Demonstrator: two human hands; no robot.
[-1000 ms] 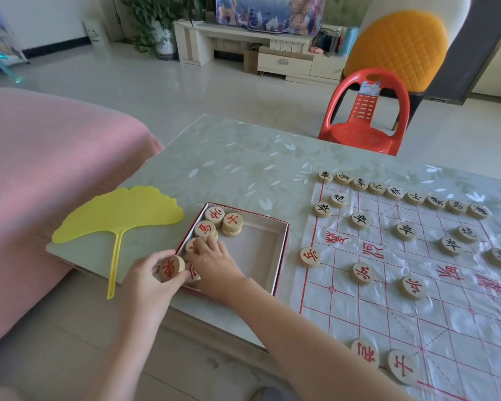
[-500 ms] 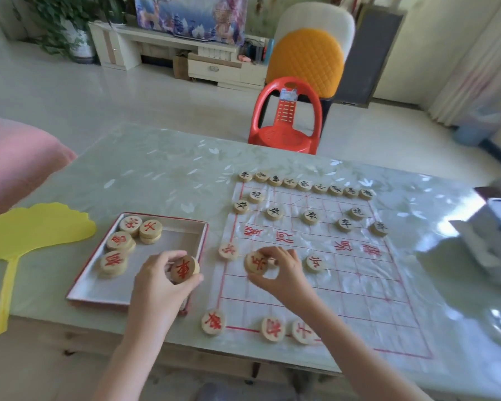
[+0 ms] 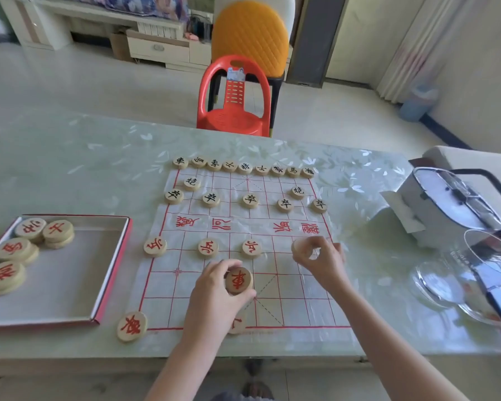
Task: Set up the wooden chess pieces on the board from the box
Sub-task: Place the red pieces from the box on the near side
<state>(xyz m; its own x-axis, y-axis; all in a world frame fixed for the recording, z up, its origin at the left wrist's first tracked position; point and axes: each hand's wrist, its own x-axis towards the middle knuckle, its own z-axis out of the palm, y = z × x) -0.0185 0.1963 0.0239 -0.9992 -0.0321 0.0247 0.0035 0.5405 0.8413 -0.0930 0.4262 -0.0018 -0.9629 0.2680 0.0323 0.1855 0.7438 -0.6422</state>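
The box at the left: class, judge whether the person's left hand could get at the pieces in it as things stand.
Probably yes: the box is open-topped, on that hand's side, with nothing tall between. But the left hand grips a red-marked piece, so its fingers are occupied.

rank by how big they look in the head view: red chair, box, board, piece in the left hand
1. board
2. box
3. red chair, shrunk by distance from the camera
4. piece in the left hand
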